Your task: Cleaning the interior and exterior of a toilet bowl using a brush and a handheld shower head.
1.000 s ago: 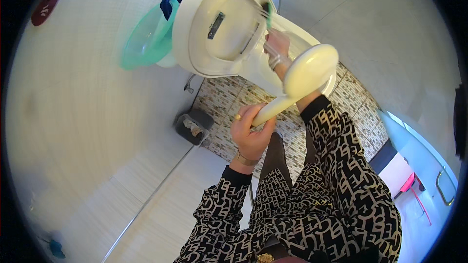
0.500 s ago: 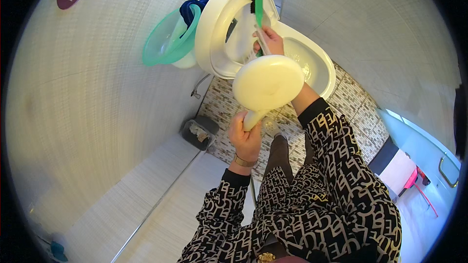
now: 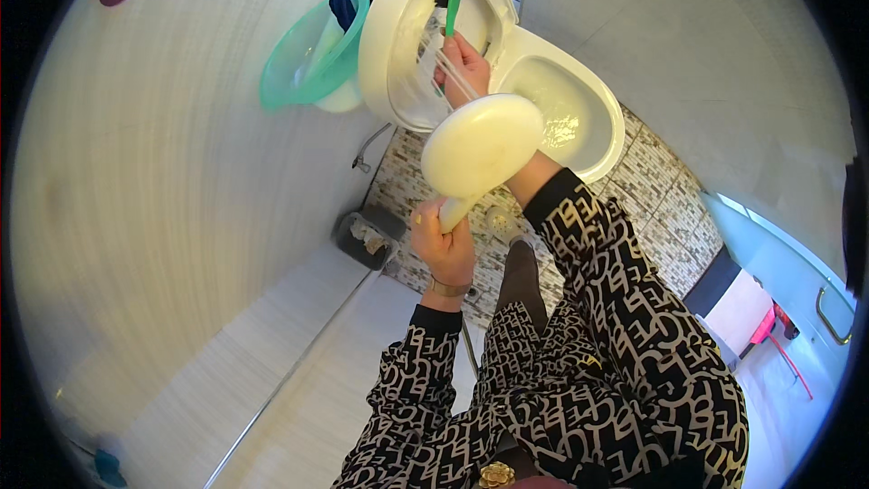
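Observation:
My left hand, with a band at the wrist, is wrapped round the handle of a large cream shower head. Thin streams of water leave its far side toward the toilet's raised lid. Beyond the shower head, my right hand grips a green-handled brush. Its dark bristles face left, close to the inner side of the lid; whether they touch it I cannot tell. To the right of that hand lies the toilet bowl, with water inside. The shower head covers part of my right forearm.
A translucent green basin holding a dark blue cloth is left of the toilet. Below, a small tap sticks out of the wall, above a grey bin. A light blue door stands at right.
My right hand and the brush have moved up and left along the raised lid. The shower head has shifted slightly left with my left hand, and more of the bowl shows.

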`<move>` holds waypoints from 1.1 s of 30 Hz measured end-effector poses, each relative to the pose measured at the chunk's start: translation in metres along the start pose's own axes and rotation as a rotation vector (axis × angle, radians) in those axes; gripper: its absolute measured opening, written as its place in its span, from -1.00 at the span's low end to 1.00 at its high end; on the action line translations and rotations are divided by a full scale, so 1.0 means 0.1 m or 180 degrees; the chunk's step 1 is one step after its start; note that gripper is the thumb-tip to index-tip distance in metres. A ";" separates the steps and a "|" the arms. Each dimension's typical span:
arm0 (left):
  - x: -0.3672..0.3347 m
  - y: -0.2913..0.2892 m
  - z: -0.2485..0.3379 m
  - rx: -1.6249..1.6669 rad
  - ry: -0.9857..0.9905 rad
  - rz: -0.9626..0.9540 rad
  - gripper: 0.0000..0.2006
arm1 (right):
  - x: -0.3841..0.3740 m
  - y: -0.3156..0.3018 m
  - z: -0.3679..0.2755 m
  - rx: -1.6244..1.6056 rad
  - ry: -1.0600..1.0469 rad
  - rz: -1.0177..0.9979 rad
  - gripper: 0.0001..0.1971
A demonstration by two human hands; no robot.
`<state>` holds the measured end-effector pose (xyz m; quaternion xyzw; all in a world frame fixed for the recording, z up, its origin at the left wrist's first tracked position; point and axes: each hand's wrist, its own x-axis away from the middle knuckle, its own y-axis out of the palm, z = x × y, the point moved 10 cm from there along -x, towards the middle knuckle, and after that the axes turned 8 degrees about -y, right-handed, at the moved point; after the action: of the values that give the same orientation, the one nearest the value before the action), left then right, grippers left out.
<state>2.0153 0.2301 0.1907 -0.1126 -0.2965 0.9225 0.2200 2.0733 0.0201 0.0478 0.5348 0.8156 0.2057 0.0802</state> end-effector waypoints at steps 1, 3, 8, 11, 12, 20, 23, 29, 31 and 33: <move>0.00 0.00 0.00 -0.0001 -0.0006 -0.0007 -0.82 | -0.02 0.02 -0.02 -0.0366 -0.0148 0.0204 -0.70; 0.00 -0.05 -0.03 -0.0033 0.0059 0.0065 -0.83 | 0.11 0.09 0.11 -0.0266 0.0161 0.0227 -0.72; 0.05 -0.07 -0.15 -0.0048 0.0114 0.0014 -0.85 | 0.92 0.03 0.36 -0.1048 0.1409 0.0495 -0.74; 0.02 -0.02 -0.07 0.0013 0.0151 -0.0040 -0.86 | 1.09 -0.34 0.43 -0.1502 0.2088 0.0684 -0.75; 0.04 -0.07 -0.09 0.0014 0.0143 -0.0020 -0.87 | 1.23 -0.39 0.46 -0.1660 0.2370 0.0730 -0.75; 0.03 -0.09 -0.02 0.0020 0.0198 0.0083 -0.87 | 0.58 -0.34 0.34 -0.0555 0.0877 -0.0524 -0.70; 0.04 -0.19 -0.10 -0.0016 0.0172 0.0175 -0.87 | 0.34 0.33 -0.36 0.0655 0.0481 -0.0782 -0.72; -0.01 -0.15 -0.05 0.0157 0.0107 0.0106 -0.88 | 0.08 0.42 -0.49 -0.0284 0.0658 -0.0623 -0.67; -0.01 -0.17 -0.05 0.0168 0.0104 0.0114 -0.88 | 0.12 0.38 -0.44 -0.0126 0.1074 -0.0805 -0.65; 0.00 -0.15 -0.08 0.0140 0.0050 0.0035 -0.88 | 0.09 0.32 -0.43 -0.0133 0.1120 -0.0851 -0.64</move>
<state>2.0234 0.2450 0.1934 -0.1166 -0.2738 0.9291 0.2196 2.0811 0.0279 0.1009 0.3760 0.8763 0.3003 -0.0257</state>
